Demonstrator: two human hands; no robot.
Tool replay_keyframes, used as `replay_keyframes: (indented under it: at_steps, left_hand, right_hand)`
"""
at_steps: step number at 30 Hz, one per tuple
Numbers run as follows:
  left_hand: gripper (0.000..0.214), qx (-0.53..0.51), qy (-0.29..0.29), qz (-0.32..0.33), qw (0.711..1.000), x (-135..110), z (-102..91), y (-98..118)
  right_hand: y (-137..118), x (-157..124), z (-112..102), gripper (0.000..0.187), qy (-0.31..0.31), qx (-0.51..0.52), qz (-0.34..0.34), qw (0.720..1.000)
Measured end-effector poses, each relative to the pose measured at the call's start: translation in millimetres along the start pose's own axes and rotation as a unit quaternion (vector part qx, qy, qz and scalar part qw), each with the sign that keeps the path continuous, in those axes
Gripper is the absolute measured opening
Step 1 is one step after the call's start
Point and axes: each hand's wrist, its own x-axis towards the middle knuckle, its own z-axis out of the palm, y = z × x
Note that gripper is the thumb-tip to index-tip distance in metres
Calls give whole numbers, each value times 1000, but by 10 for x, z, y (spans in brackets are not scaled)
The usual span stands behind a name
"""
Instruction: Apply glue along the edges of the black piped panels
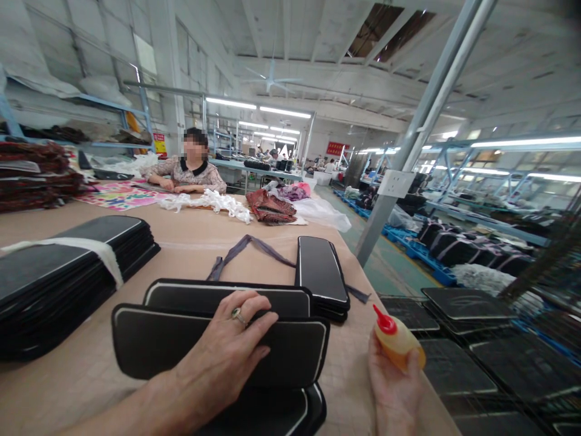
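My left hand reaches over a black panel with rounded corners and a pale line along its edge. Its fingers curl over the panel's top edge, and the panel is tilted up, facing me. Just behind stands another black panel. More dark panels lie in a pile below. In my right hand is a squeeze bottle with a red nozzle and yellowish liquid, held at the table's right edge with the nozzle pointing up and left.
A tied stack of black panels fills the left side. A smaller stack sits beyond, with a dark fabric strip beside it. Across the table sits a person near bundled cloth. Panels on racks and a metal post stand right.
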Motion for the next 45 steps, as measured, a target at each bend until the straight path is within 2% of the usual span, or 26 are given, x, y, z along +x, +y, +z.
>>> replay_keyframes:
  at_steps: [5,10,12,14,16,18,20,22,25,27,30,33,35,40,45]
  left_hand:
    - [34,-21,-57,-2,998,32,50,-1]
    - [41,7,-28,-10,1000,6,189,-39]
    - [34,16,-19,5,1000,33,224,-74]
    - [26,9,-21,15,1000,96,189,-122]
    - [25,-11,-36,14,999,181,64,-167]
    - [26,-39,-76,5,996,268,-117,-191]
    - [25,-80,-144,6,986,336,-266,-186]
    - [21,-138,-224,20,965,370,-298,-158]
    - [14,-207,-339,35,917,352,-87,-124]
    - [10,-206,-380,34,901,322,137,-131]
    - [6,-167,-388,41,906,276,396,-161]
    - [16,-163,-382,36,909,217,494,-148]
    - [25,-188,-379,16,906,177,521,-118]
    - [28,-196,-378,-52,903,122,589,-63]
    - [20,-209,-357,-54,909,125,482,-82]
  right_hand:
    - [-6,-5,12,39,-3,-5,-2,1000]
    - [2,-30,26,40,-12,-6,5,1000]
    - [6,-30,22,42,-16,-6,8,1000]
    - [11,-21,16,43,-21,-7,10,1000]
    - [17,-9,9,43,-24,-9,12,1000]
    - [21,-4,4,43,-28,-13,15,999]
    - [20,-8,2,43,-32,-19,16,999]
    - [13,-21,6,45,-38,-25,16,999]
    - [2,-47,23,50,-47,-35,24,998]
    - [4,-53,32,53,-50,-43,35,997]
    - [20,-36,34,54,-49,-49,39,997]
    - [29,-14,28,50,-38,-54,35,997]
    - [28,-8,28,48,-31,-58,34,997]
    - [28,-32,60,47,-38,-59,38,997]
    - [28,-69,84,48,-51,-57,41,996]
